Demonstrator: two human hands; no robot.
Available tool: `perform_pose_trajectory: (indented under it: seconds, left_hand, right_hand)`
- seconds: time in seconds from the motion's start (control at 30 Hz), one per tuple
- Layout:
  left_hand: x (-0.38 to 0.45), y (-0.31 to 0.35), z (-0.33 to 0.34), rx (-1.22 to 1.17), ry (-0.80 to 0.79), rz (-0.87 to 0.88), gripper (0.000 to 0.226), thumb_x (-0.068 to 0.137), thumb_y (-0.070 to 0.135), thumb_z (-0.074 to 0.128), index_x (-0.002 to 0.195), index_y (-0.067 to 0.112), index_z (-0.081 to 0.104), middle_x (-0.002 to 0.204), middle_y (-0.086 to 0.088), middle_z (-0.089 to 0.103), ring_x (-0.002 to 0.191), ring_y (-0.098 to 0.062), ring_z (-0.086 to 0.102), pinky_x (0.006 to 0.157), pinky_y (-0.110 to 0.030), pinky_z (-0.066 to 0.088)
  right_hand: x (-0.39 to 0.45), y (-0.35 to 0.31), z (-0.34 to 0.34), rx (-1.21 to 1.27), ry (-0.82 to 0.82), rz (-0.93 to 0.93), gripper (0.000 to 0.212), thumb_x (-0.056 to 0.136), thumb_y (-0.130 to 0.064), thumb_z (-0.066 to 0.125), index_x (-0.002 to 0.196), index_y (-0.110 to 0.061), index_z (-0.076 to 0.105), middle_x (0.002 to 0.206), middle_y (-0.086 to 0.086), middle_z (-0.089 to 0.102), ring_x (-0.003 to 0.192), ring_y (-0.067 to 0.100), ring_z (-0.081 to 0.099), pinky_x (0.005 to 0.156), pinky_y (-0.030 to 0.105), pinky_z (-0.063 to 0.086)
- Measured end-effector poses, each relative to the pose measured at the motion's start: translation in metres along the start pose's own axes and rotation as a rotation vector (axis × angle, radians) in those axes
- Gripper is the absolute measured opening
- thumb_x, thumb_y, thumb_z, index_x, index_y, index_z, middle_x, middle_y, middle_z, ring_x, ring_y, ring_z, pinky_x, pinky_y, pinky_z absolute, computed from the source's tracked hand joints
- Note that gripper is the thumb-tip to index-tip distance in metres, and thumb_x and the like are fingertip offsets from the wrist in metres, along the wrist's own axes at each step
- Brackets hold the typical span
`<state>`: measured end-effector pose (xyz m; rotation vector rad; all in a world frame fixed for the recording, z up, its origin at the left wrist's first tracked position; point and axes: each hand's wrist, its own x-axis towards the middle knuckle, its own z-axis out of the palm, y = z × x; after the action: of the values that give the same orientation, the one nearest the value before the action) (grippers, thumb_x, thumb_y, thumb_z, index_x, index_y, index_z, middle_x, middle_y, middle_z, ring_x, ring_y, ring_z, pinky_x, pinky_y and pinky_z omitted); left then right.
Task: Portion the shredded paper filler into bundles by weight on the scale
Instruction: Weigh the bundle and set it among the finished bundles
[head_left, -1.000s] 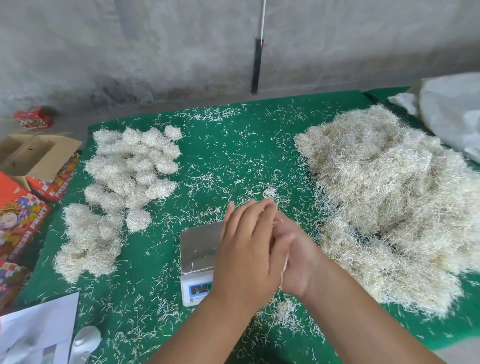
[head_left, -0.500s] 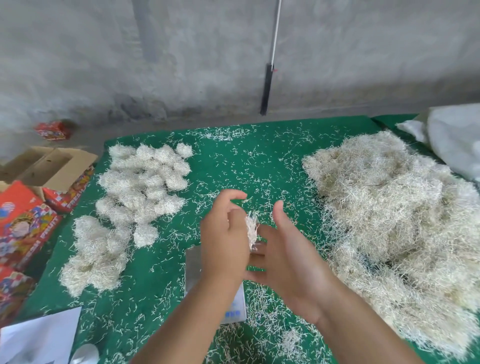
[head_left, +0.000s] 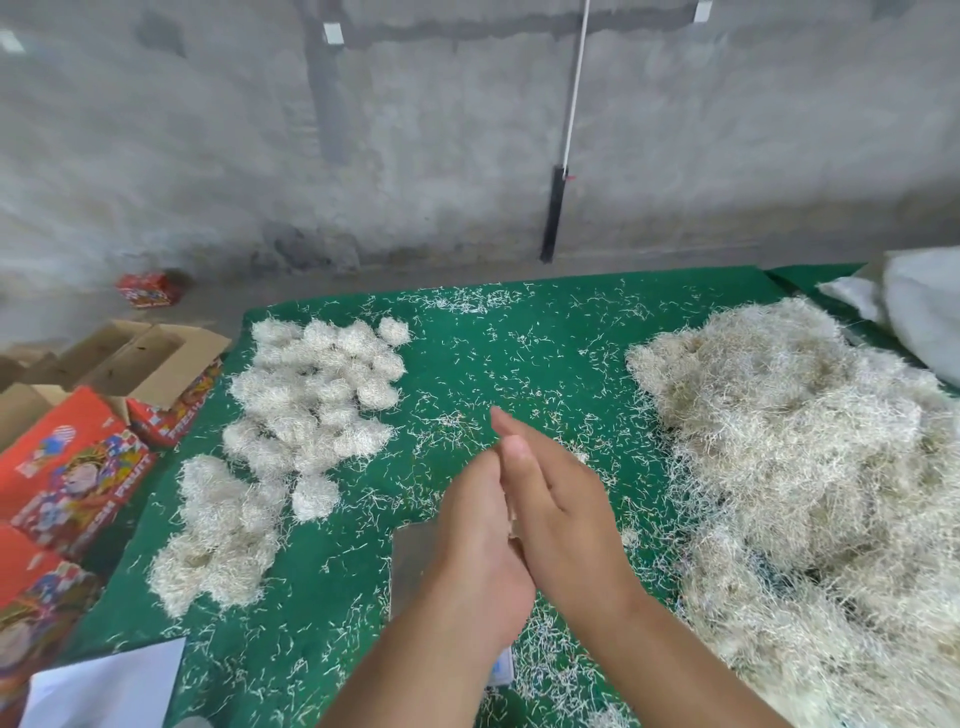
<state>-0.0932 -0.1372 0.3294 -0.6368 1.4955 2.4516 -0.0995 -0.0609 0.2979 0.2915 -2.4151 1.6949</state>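
Rough grey concrete wall (head_left: 467, 156) behind green-covered table (head_left: 519, 332).

Bundles (head_left: 311, 400) left, loose filler (head_left: 805, 467) right, scale (head_left: 410, 566) between.

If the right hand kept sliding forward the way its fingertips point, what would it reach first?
Probably only loose shreds on the green cloth. The right hand, pressed palm to palm against the left hand, points up and slightly left, between the finished bundles and the big pile. Its height above the table is unclear.
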Motion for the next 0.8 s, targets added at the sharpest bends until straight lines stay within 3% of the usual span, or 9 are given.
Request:
perform_pose_trajectory:
  seconds: [0.13,0.23,0.33,0.4,0.47,0.53,0.6,0.7,0.8]
  left_hand:
    - [-0.007,0.005,0.002,-0.136,0.074,-0.056,0.056,0.089,0.069,0.064,0.108,0.018,0.079,0.107,-0.007,0.079,0.104,-0.019,0.075,0.104,-0.046,0.053]
    - [-0.005,-0.001,0.002,-0.120,0.045,-0.028,0.065,0.079,0.078,0.066,0.103,0.020,0.077,0.099,0.001,0.080,0.100,-0.017,0.076,0.102,-0.046,0.054]
    - [-0.015,-0.012,-0.011,0.000,-0.058,0.126,0.062,0.083,0.075,0.064,0.111,0.021,0.074,0.109,0.006,0.078,0.107,-0.011,0.070,0.102,-0.043,0.053]
    - [-0.016,-0.019,-0.005,0.230,-0.030,0.219,0.080,0.086,0.086,0.042,0.148,0.036,0.050,0.162,0.013,0.040,0.147,-0.005,0.038,0.124,-0.044,0.031]
    - [-0.009,-0.032,-0.007,0.623,-0.076,0.456,0.072,0.086,0.092,0.015,0.153,0.066,0.012,0.164,0.038,-0.011,0.153,0.010,-0.007,0.129,-0.043,0.007]
    - [-0.001,-0.042,-0.020,1.062,-0.130,0.747,0.066,0.097,0.080,0.010,0.159,0.057,0.006,0.164,0.034,-0.020,0.154,0.004,-0.015,0.129,-0.043,0.002]
    - [0.007,-0.050,-0.032,1.383,-0.154,1.005,0.071,0.104,0.070,0.014,0.166,0.034,0.012,0.173,0.015,-0.010,0.158,-0.009,-0.014,0.129,-0.046,-0.003]
    - [0.018,-0.057,-0.045,1.473,-0.100,1.107,0.068,0.108,0.060,0.017,0.160,0.019,0.034,0.169,0.006,0.028,0.160,-0.014,0.004,0.127,-0.049,0.003]
    - [0.025,-0.059,-0.048,1.383,0.062,1.163,0.053,0.111,0.051,0.025,0.140,0.021,0.057,0.142,0.012,0.057,0.149,-0.012,0.034,0.128,-0.049,0.011]
  right_hand:
    - [-0.002,0.008,0.007,0.123,0.033,0.140,0.046,0.098,-0.062,0.051,0.086,-0.025,0.075,0.071,-0.011,0.068,0.065,0.002,0.060,0.060,0.028,0.047]
    - [-0.004,0.008,0.009,0.171,0.155,0.158,0.060,0.100,-0.057,0.058,0.061,-0.011,0.051,0.055,0.004,0.037,0.053,0.015,0.033,0.051,0.032,0.027]
    - [0.005,0.005,0.005,0.233,0.275,0.263,0.059,0.104,-0.046,0.059,0.055,-0.017,0.045,0.051,0.002,0.038,0.047,0.018,0.034,0.047,0.029,0.030]
    - [0.014,0.007,-0.001,0.393,0.299,0.434,0.042,0.106,-0.042,0.058,0.074,-0.017,0.066,0.061,0.006,0.065,0.052,0.023,0.061,0.050,0.030,0.052]
    - [0.018,0.015,-0.010,0.526,0.200,0.531,0.027,0.109,-0.031,0.054,0.092,-0.018,0.070,0.072,-0.006,0.077,0.059,0.007,0.073,0.048,0.021,0.056]
    - [0.018,0.024,-0.014,0.689,0.118,0.614,0.021,0.111,-0.023,0.048,0.100,-0.022,0.065,0.079,-0.012,0.077,0.067,0.002,0.072,0.058,0.019,0.056]
    - [0.015,0.024,-0.010,0.859,0.036,0.752,0.020,0.112,-0.022,0.045,0.106,-0.020,0.064,0.085,-0.008,0.075,0.072,0.005,0.071,0.074,0.027,0.052]
    - [0.007,0.022,-0.005,1.042,-0.020,0.960,0.037,0.108,-0.022,0.046,0.087,-0.010,0.073,0.075,0.005,0.071,0.061,0.014,0.073,0.071,0.035,0.057]
    - [-0.003,0.016,-0.005,1.208,-0.226,1.061,0.041,0.100,-0.027,0.054,0.107,0.006,0.076,0.108,0.023,0.071,0.095,0.031,0.076,0.087,0.041,0.064]
